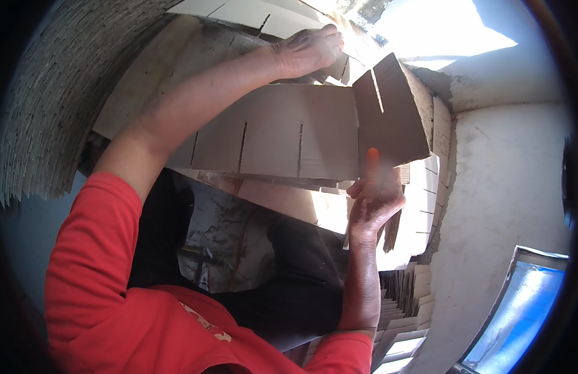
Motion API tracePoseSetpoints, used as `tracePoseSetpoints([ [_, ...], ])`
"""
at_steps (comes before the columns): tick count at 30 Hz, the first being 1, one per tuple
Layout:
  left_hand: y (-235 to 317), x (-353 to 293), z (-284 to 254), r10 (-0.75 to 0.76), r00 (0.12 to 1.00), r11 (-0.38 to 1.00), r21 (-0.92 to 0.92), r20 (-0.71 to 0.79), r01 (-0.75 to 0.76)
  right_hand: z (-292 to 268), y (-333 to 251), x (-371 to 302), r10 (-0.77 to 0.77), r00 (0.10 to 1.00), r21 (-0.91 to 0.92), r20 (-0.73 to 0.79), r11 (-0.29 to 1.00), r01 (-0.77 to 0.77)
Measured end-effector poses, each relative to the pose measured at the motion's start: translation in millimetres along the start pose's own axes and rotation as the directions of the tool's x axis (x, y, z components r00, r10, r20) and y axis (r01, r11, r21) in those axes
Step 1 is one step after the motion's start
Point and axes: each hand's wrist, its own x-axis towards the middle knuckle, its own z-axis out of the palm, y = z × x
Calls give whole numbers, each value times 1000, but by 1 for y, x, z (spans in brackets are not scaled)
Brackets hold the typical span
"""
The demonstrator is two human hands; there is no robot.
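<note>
A long slotted cardboard strip (270,137) lies across the work surface in front of me. At its right end a cardboard panel (395,118) with one slit stands tilted up; I cannot tell whether it is a folded part of the strip or a separate piece. My right hand (377,196) grips the lower edge there, index finger stretched up against the cardboard and the other fingers bent. Beyond the strip, my left hand (311,51) is closed, its fingers curled next to a small cardboard flap (337,68). What it holds is hidden.
A tall stack of cardboard sheets (49,106) rises at the left. More slotted pieces (423,206) stand beside the wall (507,181) at right, with others (404,305) lower down. A blue, shiny framed object (516,311) is at the lower right. Strong sunlight whitens the far right.
</note>
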Motion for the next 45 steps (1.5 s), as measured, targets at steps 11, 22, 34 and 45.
tracePoseSetpoints([
  [11,28,-5,-29,208,958,978,52,-196,-202,3,12,4,106,994,338,27,935,-109],
  [22,68,-16,-103,193,963,970,-109,-187,-215,3,-42,1,-162,987,-494,-12,859,135],
  [34,61,-30,-182,125,978,972,-180,-167,-155,6,-123,-16,-111,989,-536,98,831,146],
  [45,52,-22,-202,109,924,968,-172,-365,-182,6,-154,-16,-368,923,-367,114,848,383],
])
